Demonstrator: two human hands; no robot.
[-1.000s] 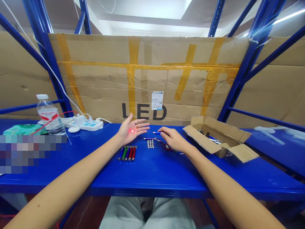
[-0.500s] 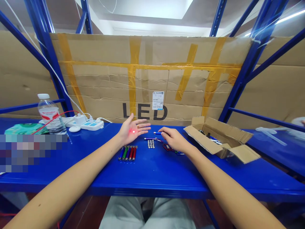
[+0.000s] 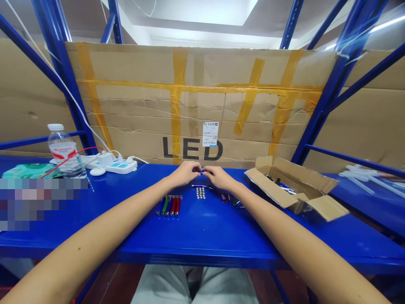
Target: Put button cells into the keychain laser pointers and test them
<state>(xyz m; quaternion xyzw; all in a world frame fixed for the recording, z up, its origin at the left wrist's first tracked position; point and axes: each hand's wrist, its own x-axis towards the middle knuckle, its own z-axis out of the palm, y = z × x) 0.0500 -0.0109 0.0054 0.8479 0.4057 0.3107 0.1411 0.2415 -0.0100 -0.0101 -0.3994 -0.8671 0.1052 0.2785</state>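
Note:
A slim blue laser pointer (image 3: 201,172) is pinched between the fingertips of my left hand (image 3: 187,173) and my right hand (image 3: 218,177), mostly hidden by them. Both hands are closed and meet above the table. Just below them lies a purple pointer (image 3: 198,185). Small silver button cells (image 3: 200,193) stand in neat rows under it. To the left, several blue, green, purple and red pointers (image 3: 169,205) lie side by side. Coloured carabiner clips (image 3: 233,200) are heaped below my right hand, partly covered by its wrist.
An open cardboard box (image 3: 268,188) with more pointers inside sits at the right. At the left are a water bottle (image 3: 65,154), a white power strip (image 3: 122,165) and a green packet (image 3: 28,170). A tall cardboard sheet (image 3: 142,109) closes off the back of the blue table (image 3: 202,240).
My left hand has turned from an open palm with a red light dot to a pinch. My right hand has moved slightly left, bringing the pointer to it; the dot is gone.

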